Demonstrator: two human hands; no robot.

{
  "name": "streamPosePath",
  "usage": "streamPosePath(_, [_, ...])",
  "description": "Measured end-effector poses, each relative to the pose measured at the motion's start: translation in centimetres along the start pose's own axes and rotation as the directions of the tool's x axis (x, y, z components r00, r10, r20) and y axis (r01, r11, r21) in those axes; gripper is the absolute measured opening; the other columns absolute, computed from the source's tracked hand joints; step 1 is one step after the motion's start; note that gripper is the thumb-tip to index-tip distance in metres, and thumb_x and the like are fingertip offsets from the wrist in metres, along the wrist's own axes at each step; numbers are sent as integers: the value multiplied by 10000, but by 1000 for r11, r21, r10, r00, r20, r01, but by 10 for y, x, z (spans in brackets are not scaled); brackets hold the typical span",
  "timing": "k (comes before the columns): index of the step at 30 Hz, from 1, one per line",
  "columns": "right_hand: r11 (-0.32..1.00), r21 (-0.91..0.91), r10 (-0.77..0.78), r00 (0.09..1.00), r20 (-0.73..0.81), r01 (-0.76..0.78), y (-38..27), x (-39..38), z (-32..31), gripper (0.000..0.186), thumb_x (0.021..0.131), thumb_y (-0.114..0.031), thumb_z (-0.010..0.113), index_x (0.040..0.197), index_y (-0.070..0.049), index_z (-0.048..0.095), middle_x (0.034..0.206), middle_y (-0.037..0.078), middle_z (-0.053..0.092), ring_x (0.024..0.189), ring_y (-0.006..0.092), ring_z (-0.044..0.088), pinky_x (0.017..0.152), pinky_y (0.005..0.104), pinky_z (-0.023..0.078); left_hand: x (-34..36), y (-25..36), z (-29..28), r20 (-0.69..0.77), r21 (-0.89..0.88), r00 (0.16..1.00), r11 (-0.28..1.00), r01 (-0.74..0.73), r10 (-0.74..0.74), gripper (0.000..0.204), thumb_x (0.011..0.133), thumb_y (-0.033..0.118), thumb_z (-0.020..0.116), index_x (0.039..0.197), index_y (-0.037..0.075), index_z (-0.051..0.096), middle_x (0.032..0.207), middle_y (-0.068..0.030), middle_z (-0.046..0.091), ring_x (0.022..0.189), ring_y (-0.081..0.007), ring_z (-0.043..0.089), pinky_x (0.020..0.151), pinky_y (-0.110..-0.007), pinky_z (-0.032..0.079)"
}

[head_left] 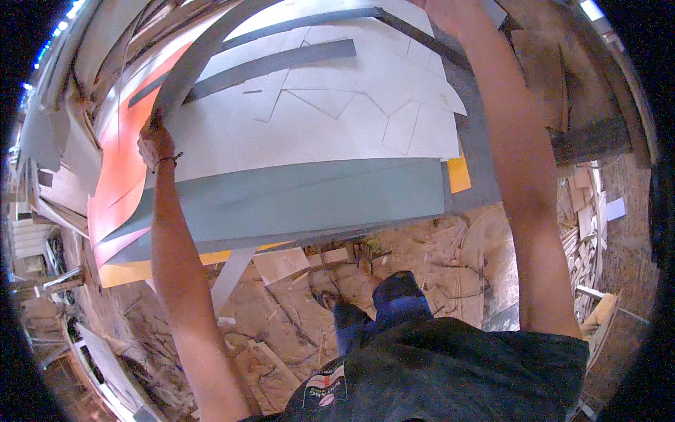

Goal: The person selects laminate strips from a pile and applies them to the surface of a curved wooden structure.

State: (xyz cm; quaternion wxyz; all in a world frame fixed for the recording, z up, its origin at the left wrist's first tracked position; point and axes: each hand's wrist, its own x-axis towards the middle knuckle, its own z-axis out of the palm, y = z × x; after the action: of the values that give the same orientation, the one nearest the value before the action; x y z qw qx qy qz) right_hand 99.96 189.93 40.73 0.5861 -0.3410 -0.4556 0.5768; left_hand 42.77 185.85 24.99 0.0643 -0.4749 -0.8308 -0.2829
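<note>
My left hand point(156, 144) is closed round the lower end of a long grey strip point(193, 67), which curves up and out past the top edge of the view. Beneath it lies a stack of large sheets with a white sheet point(232, 137) on top, marked with cut or drawn outlines. Two dark strips lie across the white sheet, the nearer dark strip point(281, 67) and a longer one behind it. My right hand point(446, 15) reaches to the far right of the stack at the top edge; its fingers are mostly cut off, so its grip is hidden.
Grey-green point(337, 197), orange point(116, 183) and yellow sheets point(459, 174) stick out from the stack's sides. Scraps and offcuts litter the dirt floor point(422, 260) at my feet. Leaning boards point(84, 133) stand at left, and a pile of pieces point(583, 211) lies at right.
</note>
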Motion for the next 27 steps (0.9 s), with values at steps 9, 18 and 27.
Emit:
streamPosePath(9, [614, -703, -429, 900, 83, 358, 98, 9, -56, 890, 978, -403, 794, 1706, -249, 306, 1741, 116, 332, 1542, 357, 417, 1210, 524, 423, 42, 4, 0, 86, 7, 996, 1000, 18, -18, 754, 995, 797, 454, 1203, 164, 807, 1157, -205, 783, 1080, -453, 736, 876, -590, 551])
streamPosePath(18, [-13, -992, 200, 972, -126, -126, 294, -20, -151, 1406, 667, -763, 878, 1668, 11, 265, 1709, 277, 306, 1581, 445, 310, 1292, 495, 305, 55, 6, 14, 46, -37, 997, 998, -60, 61, 770, 996, 781, 481, 1167, 96, 789, 1065, -237, 777, 991, -433, 751, 806, -571, 538])
streamPosePath(27, [872, -488, 133, 973, 188, -25, 363, -30, -196, 1344, 647, -626, 944, 1666, -36, 295, 1676, 262, 343, 1553, 409, 346, 1265, 506, 318, 40, 61, 14, 52, -144, 998, 990, -9, 16, 706, 980, 754, 541, 1185, 127, 792, 1107, -225, 784, 1072, -456, 735, 857, -581, 536])
